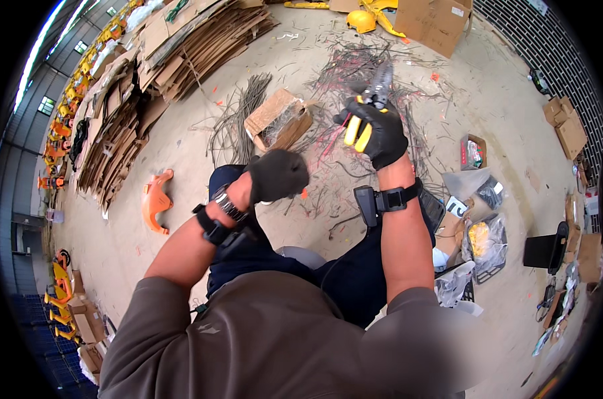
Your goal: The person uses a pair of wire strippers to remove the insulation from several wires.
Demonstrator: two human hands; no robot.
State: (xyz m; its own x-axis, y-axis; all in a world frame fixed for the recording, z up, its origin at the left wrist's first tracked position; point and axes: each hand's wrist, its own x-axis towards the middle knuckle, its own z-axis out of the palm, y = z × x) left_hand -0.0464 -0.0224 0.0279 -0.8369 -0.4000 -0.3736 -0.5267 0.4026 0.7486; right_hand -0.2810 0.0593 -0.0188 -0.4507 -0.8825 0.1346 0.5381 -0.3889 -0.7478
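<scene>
My right hand [387,130], in a black glove, holds wire strippers [378,87] with yellow handles and a dark metal head that points away from me. Thin pink wires [333,137] show beside that hand. My left hand [279,177], also black-gloved, is closed in front of my left knee; whether anything is inside it cannot be told. Beyond it stands an open cardboard box [281,119] with clear plastic and wire pieces in it. A bundle of grey cables [244,119] lies left of the box. Cut grey and pink wires [351,65] are strewn over the floor.
Stacks of flattened cardboard [206,50] rise at the upper left. An orange plastic part [157,202] lies on the floor at left. On the right are a small open box [473,152] and a black crate [485,249] with plastic bags. A yellow helmet [361,21] sits near a large carton [431,25].
</scene>
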